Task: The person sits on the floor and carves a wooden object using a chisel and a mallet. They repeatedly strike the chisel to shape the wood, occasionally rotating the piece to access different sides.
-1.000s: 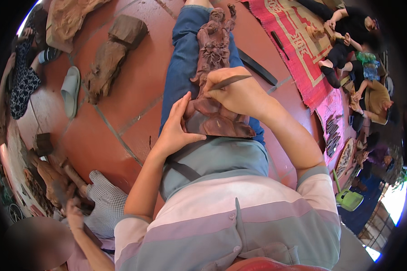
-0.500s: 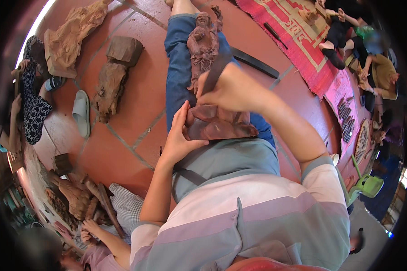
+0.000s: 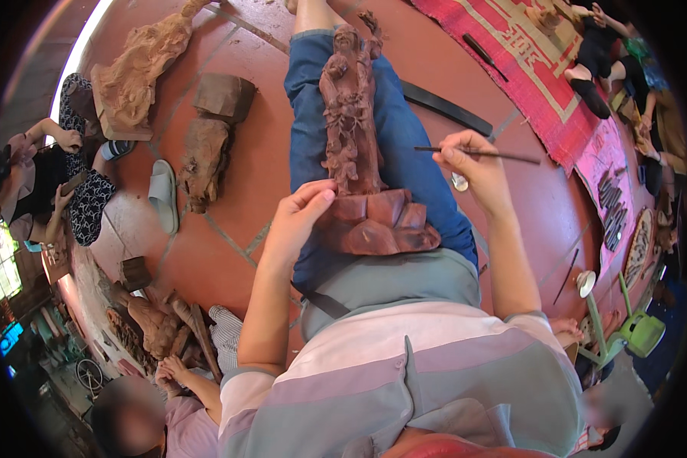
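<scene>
A reddish-brown carved wooden figure (image 3: 351, 114) lies along my lap, its blocky rock-like base (image 3: 382, 221) toward my belly and its head toward my knees. My left hand (image 3: 301, 214) is beside the lower end of the figure, thumb and forefinger pressed together against the edge where figure and base meet. Off to the right of the figure, my right hand (image 3: 469, 164) pinches a thin dark rod-shaped tool (image 3: 515, 158). The tool lies nearly level, apart from the wood. A small shiny round thing (image 3: 459, 182) shows just below that hand.
A long dark bar (image 3: 446, 108) lies on the tiled floor beyond my right leg. Carved wood pieces (image 3: 210, 153) and a pale slipper (image 3: 162, 196) are on the left. Several thin tools rest on a pink cloth (image 3: 599, 149). Other people sit at both sides.
My right hand has drawn back from the figure to the right, carrying the dark tool. My left hand has shifted from the base's side to its upper left edge.
</scene>
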`<state>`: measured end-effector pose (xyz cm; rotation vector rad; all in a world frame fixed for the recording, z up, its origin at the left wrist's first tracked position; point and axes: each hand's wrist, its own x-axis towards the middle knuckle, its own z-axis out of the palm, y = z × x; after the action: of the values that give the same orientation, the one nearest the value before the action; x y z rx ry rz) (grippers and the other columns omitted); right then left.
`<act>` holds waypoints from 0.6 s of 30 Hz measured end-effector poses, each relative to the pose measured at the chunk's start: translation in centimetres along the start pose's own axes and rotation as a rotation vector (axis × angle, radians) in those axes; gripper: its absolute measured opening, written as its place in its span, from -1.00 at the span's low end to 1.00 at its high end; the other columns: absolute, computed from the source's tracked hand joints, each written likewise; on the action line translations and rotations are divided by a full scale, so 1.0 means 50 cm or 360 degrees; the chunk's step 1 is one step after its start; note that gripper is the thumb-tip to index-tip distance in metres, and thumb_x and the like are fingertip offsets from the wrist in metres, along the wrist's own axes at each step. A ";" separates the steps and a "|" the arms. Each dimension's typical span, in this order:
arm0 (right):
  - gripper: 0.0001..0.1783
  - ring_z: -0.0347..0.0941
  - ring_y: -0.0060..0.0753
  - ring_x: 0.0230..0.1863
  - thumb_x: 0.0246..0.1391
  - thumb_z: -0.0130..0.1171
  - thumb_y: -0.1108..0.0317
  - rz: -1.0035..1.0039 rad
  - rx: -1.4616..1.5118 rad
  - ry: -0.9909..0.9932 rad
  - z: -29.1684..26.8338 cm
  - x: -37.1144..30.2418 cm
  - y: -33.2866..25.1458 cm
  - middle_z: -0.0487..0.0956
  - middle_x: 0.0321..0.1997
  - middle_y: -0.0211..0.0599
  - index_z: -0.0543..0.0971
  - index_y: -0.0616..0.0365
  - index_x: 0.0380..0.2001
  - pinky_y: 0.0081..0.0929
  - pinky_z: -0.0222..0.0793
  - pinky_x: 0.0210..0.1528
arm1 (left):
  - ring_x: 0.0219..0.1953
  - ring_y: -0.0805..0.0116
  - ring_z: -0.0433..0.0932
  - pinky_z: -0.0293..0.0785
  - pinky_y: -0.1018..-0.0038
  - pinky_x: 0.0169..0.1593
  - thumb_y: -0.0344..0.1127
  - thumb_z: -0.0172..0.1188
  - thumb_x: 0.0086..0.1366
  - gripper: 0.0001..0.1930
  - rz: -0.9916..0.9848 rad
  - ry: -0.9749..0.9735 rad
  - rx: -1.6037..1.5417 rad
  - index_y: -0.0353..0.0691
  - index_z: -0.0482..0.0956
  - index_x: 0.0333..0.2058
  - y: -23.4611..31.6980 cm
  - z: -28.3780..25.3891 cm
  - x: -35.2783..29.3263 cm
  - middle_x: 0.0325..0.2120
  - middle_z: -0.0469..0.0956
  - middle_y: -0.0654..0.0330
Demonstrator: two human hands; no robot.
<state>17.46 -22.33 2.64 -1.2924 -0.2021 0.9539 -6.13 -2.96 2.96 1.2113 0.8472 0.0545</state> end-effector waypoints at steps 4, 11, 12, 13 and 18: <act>-0.86 0.55 -0.42 -0.19 0.01 0.28 0.52 -0.0036 0.0237 -0.0001 -0.019 0.015 0.020 0.53 -0.21 -0.29 0.52 0.25 -0.36 -0.46 0.48 0.01 | -0.11 0.58 0.37 0.23 0.63 0.01 -0.29 0.26 0.22 -0.76 -0.0068 0.0091 0.0019 -0.35 0.60 -0.23 0.006 0.027 0.024 -0.17 0.40 0.36; -0.90 0.54 -0.40 -0.17 0.04 0.26 0.49 0.0048 0.0281 0.0048 -0.051 0.049 0.040 0.50 -0.20 -0.33 0.51 0.19 -0.42 -0.49 0.46 -0.03 | -0.09 0.57 0.35 0.26 0.63 -0.01 -0.32 0.29 0.16 -0.78 -0.0263 0.0035 -0.0165 -0.32 0.60 -0.26 0.011 0.030 0.041 -0.11 0.29 0.36; -0.90 0.54 -0.41 -0.17 0.04 0.26 0.48 0.0064 0.0287 0.0034 -0.056 0.053 0.047 0.50 -0.20 -0.35 0.52 0.18 -0.42 -0.46 0.46 -0.01 | -0.09 0.56 0.36 0.26 0.63 0.00 -0.34 0.27 0.17 -0.79 -0.0267 0.0024 -0.0189 -0.32 0.59 -0.25 0.009 0.031 0.042 -0.11 0.29 0.37; -0.90 0.54 -0.40 -0.17 0.04 0.26 0.48 0.0089 0.0303 0.0018 -0.056 0.054 0.051 0.50 -0.20 -0.35 0.52 0.17 -0.42 -0.45 0.47 0.00 | -0.09 0.56 0.36 0.26 0.63 0.01 -0.36 0.25 0.18 -0.80 -0.0276 0.0013 -0.0214 -0.32 0.59 -0.24 0.007 0.031 0.041 -0.10 0.28 0.37; -0.91 0.56 -0.38 -0.21 0.07 0.24 0.45 0.0156 0.0324 -0.0004 -0.038 0.056 0.068 0.51 -0.24 -0.35 0.51 0.17 -0.41 -0.43 0.53 -0.03 | -0.04 0.56 0.36 0.22 0.60 0.09 -0.46 0.14 0.18 -0.78 -0.0259 -0.0060 -0.0401 -0.33 0.57 -0.18 0.000 0.019 0.046 -0.07 0.32 0.36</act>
<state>18.70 -21.87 -1.95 -1.1217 -0.0423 1.0325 -3.98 -2.66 1.79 0.9024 0.8754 0.0057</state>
